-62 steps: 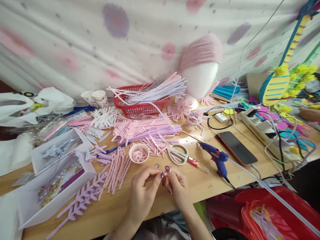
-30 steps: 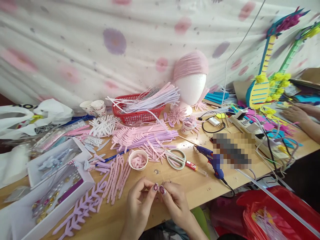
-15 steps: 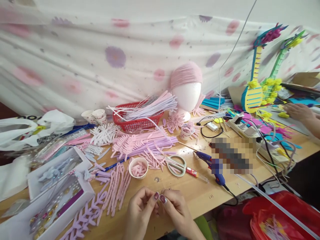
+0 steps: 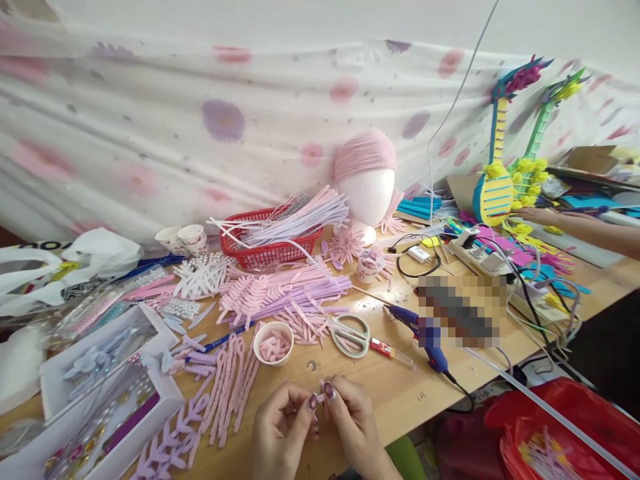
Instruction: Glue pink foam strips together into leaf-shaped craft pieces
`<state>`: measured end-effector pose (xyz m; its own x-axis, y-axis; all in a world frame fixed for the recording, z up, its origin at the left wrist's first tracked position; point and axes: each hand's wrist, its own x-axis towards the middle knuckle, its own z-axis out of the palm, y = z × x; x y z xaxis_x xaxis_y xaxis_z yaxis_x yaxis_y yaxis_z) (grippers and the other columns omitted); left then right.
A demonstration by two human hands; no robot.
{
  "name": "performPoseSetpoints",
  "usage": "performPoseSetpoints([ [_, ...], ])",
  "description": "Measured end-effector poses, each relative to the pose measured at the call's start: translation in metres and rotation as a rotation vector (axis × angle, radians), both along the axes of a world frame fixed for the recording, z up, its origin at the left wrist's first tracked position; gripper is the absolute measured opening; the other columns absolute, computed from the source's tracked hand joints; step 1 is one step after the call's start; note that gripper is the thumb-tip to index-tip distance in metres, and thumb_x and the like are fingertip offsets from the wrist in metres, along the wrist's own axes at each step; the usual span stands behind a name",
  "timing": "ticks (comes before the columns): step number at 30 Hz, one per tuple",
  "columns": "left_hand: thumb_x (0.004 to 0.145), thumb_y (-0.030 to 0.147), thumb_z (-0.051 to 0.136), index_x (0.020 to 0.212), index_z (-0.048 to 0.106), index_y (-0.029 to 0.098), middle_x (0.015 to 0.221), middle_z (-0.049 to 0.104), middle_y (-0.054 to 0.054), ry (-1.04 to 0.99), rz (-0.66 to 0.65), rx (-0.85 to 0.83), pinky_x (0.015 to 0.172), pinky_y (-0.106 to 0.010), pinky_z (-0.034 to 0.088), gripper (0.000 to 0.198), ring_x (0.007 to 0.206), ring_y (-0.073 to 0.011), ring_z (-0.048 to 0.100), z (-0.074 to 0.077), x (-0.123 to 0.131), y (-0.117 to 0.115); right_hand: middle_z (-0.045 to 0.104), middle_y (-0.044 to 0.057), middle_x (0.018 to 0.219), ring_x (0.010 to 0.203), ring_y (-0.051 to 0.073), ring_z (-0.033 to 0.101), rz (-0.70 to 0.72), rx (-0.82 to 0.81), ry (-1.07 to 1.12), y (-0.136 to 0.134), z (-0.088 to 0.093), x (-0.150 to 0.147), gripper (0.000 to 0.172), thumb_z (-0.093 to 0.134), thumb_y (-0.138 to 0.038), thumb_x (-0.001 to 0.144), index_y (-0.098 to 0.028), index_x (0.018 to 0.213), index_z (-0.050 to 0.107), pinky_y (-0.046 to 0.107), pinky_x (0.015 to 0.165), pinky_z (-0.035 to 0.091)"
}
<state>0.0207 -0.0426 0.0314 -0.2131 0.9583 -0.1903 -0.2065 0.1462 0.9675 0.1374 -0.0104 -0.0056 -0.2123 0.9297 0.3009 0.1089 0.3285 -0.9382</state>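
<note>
My left hand (image 4: 284, 421) and my right hand (image 4: 354, 420) meet over the front edge of the table, thumbs and fingers pinched together. Between the fingertips shows a small pale pink pipe cleaner piece (image 4: 321, 396), mostly hidden. Just beyond my left hand stands a paper cup (image 4: 259, 354) with short pink pieces in it. Pink looped pipe cleaner strips (image 4: 226, 393) and a purple leafy strand (image 4: 167, 440) lie to the left. Scissors (image 4: 363, 348) with pale handles rest ahead of my right hand, beside a red-labelled clear tube (image 4: 393, 353).
A blue glue gun (image 4: 434, 353) lies to the right with its cord. Behind are a red basket (image 4: 280, 252) of pipe cleaners and a white foam head (image 4: 367, 193). White boxes (image 4: 163, 400) of beads stand left. A co-worker's arm (image 4: 595, 230) reaches in near power strips (image 4: 480, 260).
My fingertips have shifted slightly, and the small pink piece now shows between them. The co-worker's hand has reached farther left, by the yellow flowers. The whole view has turned a little.
</note>
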Motion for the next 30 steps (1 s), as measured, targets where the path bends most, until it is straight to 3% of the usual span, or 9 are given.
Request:
performPoseSetpoints([
  [7,0.078,0.046,0.064,0.064,0.061,0.017,0.058,0.056,-0.001,0.195,-0.022,0.074,0.051,-0.021,0.046,0.033,0.052,-0.0128,0.054,0.000,-0.003,0.000,0.042,-0.003,0.050,0.048,0.011,0.042,-0.046,-0.033,0.007,0.003,0.005,-0.001,0.044,0.040,-0.038,0.096,-0.020,0.056,0.042,0.024,0.049,0.031],
  [15,0.081,0.038,0.062,0.066,0.061,0.018,0.057,0.057,0.001,0.327,0.030,0.128,0.053,-0.020,0.046,0.025,0.052,-0.0125,0.055,0.013,-0.010,0.004,0.042,-0.003,0.054,0.051,0.012,0.040,-0.093,-0.130,0.030,0.015,0.003,0.013,0.043,0.038,-0.040,0.097,-0.020,0.060,0.045,0.025,0.051,0.031],
  [20,0.082,0.039,0.061,0.072,0.060,0.019,0.055,0.052,0.003,0.520,0.197,0.144,0.048,-0.020,0.041,0.023,0.050,-0.0124,0.051,0.011,-0.039,0.019,0.049,0.000,0.063,0.061,0.016,0.045,-0.251,-0.040,-0.282,0.038,0.014,0.047,0.029,0.046,-0.034,0.093,-0.020,0.069,0.051,0.028,0.058,0.033],
  [25,0.082,0.037,0.059,0.071,0.060,0.020,0.058,0.059,0.001,0.858,0.200,0.132,0.053,-0.023,0.042,0.021,0.053,-0.0142,0.054,0.002,-0.056,0.034,0.062,0.006,0.083,0.075,0.022,0.055,-0.214,0.017,-0.621,0.053,0.019,0.058,0.014,0.052,-0.023,0.089,-0.020,0.082,0.064,0.032,0.066,0.039],
  [30,0.084,0.037,0.058,0.071,0.058,0.020,0.058,0.060,0.002,0.846,0.218,0.180,0.051,-0.022,0.042,0.021,0.051,-0.0138,0.055,0.001,-0.053,0.027,0.065,0.009,0.085,0.078,0.023,0.059,-0.150,0.029,-0.781,0.066,0.023,0.049,0.018,0.052,-0.016,0.086,-0.019,0.080,0.069,0.034,0.070,0.040],
])
